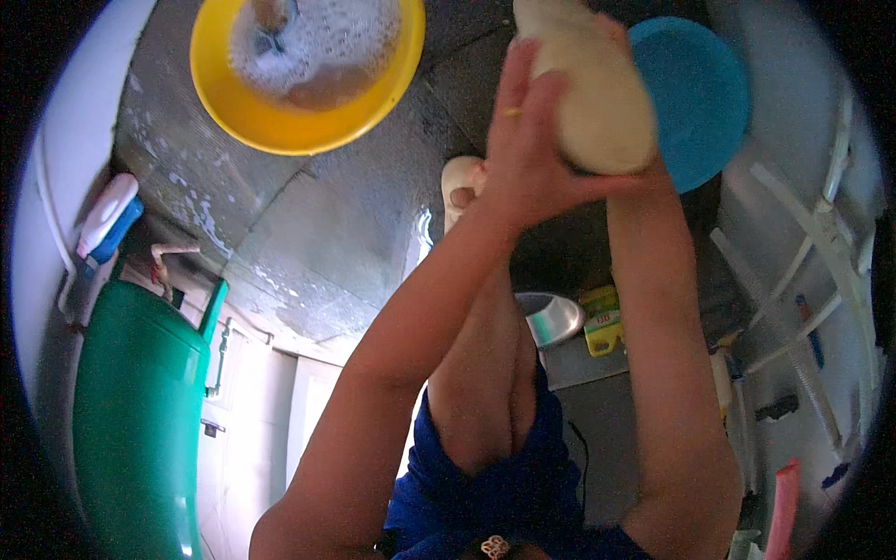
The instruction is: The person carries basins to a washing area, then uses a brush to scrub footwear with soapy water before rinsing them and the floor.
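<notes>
A cream shoe or slipper (pixel 607 112), its rounded end toward me, is held up at the upper right between my two hands. My left hand (pixel 527 145) grips its left side, fingers reaching up along it and thumb stretched under the near end; a ring shows on one finger. Mostly hidden behind the shoe, my right hand (pixel 614 33) supports it from the far right side, with only a bit of it showing near the top. To the left stands a yellow basin (pixel 308 140) of sudsy water, with a brownish item (pixel 271 14) partly in the foam.
A blue basin (pixel 705 103) stands right of the shoe, partly covered by it. My foot wears a cream slipper (pixel 457 173) on wet dark tiles (pixel 317 224). Near my legs are a metal bowl (pixel 551 317) and a yellow-green packet (pixel 602 322). A green container (pixel 140 392) and white pipes (pixel 826 205) line the sides.
</notes>
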Demonstrator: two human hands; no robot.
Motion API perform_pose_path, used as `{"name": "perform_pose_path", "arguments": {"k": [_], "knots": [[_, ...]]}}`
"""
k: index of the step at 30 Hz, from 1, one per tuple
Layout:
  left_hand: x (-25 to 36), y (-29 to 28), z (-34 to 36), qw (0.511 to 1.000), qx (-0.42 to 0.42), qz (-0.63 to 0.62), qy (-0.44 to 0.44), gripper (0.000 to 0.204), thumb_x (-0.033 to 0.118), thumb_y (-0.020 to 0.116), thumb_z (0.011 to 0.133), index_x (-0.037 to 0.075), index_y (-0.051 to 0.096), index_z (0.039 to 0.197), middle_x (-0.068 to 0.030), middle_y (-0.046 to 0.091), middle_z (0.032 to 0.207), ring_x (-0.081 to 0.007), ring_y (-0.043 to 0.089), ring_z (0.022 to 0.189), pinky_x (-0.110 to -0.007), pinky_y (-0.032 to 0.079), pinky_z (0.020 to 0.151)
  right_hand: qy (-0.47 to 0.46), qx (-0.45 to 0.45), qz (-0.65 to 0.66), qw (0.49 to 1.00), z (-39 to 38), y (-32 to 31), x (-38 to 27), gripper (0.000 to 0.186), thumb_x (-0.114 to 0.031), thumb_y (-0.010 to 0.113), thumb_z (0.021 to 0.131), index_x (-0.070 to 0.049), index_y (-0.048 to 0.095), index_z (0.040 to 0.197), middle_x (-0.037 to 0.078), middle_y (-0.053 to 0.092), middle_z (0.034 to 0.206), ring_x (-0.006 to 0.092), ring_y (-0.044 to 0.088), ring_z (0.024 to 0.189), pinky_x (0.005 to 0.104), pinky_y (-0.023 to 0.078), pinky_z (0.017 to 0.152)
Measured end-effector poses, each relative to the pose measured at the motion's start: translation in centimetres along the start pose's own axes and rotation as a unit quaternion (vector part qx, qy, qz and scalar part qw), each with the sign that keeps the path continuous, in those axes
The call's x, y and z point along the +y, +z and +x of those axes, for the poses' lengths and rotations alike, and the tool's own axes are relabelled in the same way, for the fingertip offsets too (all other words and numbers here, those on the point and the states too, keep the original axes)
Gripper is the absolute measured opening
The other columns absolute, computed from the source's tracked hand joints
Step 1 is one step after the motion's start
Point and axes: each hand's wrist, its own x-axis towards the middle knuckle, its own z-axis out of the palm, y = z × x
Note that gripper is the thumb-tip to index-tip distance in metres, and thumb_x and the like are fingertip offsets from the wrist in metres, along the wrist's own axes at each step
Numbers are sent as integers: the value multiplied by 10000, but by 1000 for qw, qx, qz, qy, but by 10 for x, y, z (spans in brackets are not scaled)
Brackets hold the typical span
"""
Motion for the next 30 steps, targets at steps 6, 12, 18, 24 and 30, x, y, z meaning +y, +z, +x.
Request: {"name": "perform_pose_path", "arguments": {"k": [6, 12, 18, 24, 30], "knots": [[-61, 11, -52, 991, -85, -39, -95, 957, 357, 792, 479, 58, 254, 1212, -235, 243, 1264, -390, 248, 1180, -466, 232, 966, 120, 90, 25, 988, 24, -11, 28, 508, -377, 586, 748, -37, 490, 1114, 118, 552, 1039, 203, 542, 921, 311, 442, 777], [-69, 17, -69, 993, -79, -3, -91, 1026, 378, 776, 491, 79, 181, 1272, -225, 202, 1291, -396, 204, 1201, -467, 203, 976, 113, 119, 7, 986, 39, -35, 55, 470, -359, 570, 745, -24, 509, 1069, 118, 575, 979, 245, 558, 851, 367, 437, 763], [-27, 1, -64, 992, -99, 58, -42, 1110, 401, 750, 486, 37, 88, 1299, -216, 182, 1309, -368, 190, 1217, -451, 169, 995, 104, 18, 185, 977, 27, -44, 66, 457, -350, 576, 736, -21, 522, 1048, 121, 585, 939, 250, 560, 818, 371, 435, 746], [-38, 1, -68, 981, -106, 16, -160, 1126, 384, 747, 492, -5, 58, 1292, -211, 175, 1311, -342, 196, 1223, -418, 172, 1006, 103, 117, 134, 979, 27, -31, 76, 409, -335, 578, 726, -35, 549, 1003, 104, 590, 918, 234, 556, 799, 357, 431, 754], [-43, -16, -86, 983, -151, 35, -96, 1086, 353, 731, 529, 1, 52, 1300, -266, 168, 1302, -406, 202, 1201, -443, 205, 981, 141, 61, 195, 969, 16, -30, 84, 421, -376, 537, 756, -51, 541, 1024, 99, 574, 984, 231, 550, 868, 349, 414, 809]]}}
